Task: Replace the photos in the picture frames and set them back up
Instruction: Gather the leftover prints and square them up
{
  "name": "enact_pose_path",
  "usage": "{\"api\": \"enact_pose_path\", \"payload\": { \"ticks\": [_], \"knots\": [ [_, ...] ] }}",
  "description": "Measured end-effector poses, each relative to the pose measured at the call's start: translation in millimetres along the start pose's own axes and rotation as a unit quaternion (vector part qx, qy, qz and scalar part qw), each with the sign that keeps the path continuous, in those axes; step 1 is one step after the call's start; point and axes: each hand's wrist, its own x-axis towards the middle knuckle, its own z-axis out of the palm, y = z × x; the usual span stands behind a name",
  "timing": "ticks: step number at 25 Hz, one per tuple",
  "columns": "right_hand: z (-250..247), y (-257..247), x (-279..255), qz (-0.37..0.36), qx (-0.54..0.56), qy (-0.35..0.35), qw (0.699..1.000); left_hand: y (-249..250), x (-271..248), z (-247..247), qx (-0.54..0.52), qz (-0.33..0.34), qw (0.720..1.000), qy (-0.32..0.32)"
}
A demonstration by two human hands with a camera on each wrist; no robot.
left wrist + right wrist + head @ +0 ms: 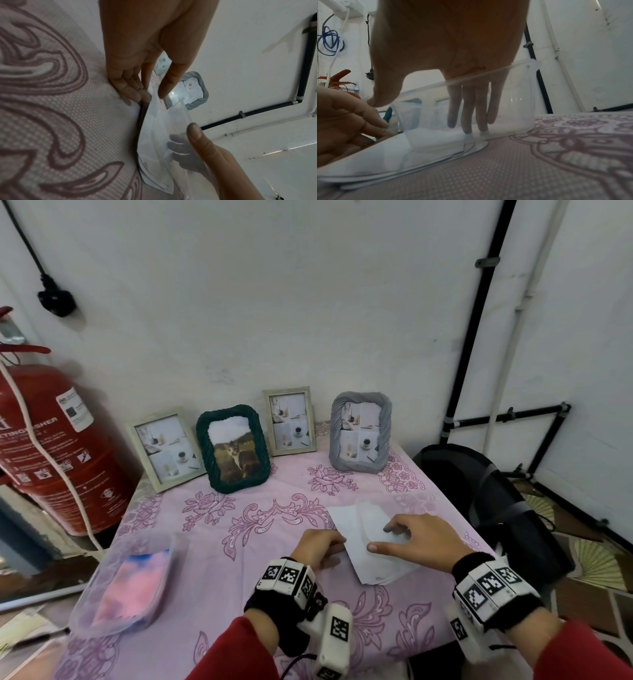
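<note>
Currently, near left, a clear plastic tub [85,611] holds something pink and blue, too blurred to identify. Mid-table, right: a photo stack [373,566] lies flat with a clear sleeve [164,135] opened over it; the left hand [318,546] pinches the sleeve's edge between thumb and curled fingers, while the right hand [418,539] has four nearly straight fingers inside, thumb outside on the film. At the far edge, left pale frame [164,448], green frame [233,448], second pale frame [289,421] and grey frame [359,431] stand upright.

Hands [137,56] on translucent sleeve [159,136]

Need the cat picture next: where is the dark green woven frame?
Head view: the dark green woven frame stands back left on the table, between two pale rectangular frames.
</note>
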Motion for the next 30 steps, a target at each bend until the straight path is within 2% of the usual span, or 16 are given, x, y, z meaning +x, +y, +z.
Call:
{"api": "enact_pose_path", "payload": {
  "ticks": [4,6,9,17,22,25,30],
  "knots": [
    [-0.1,-0.1,-1.1,-0.002,-0.003,-0.002,1.0,2.1,-2.9,1.0,0.014,-0.009,1.0,-0.012],
    [-0.1,-0.1,-1.2,-0.002,-0.002,-0.001,1.0,1.7,-4.5,6.3,0.022,0.014,1.0,-0.006],
    [-0.1,0.3,-1.5,-0.002,0.002,0.004,1.0,-0.9,-6.8,14.4,-0.021,0.047,0.999,0.016],
    [-0.1,1.2,-1.9,0.005,0.003,0.002,1.0,-5.6,-7.0,13.9,-0.101,0.048,0.994,0.0],
    [-0.7,2.0,-1.6,0.001,0.003,-0.003,1.0,-9.0,-3.6,21.5,-0.048,0.072,0.996,0.004],
    [-0.2,1.9,-2.1,0.005,0.011,0.003,1.0,-11.6,-5.2,21.5,-0.07,0.074,0.995,-0.013],
    [-0.6,0.9,-2.8,0.009,0.014,0.007,1.0,-18.7,-4.2,18.4,-0.103,0.091,0.99,-0.003]
  ]
}}
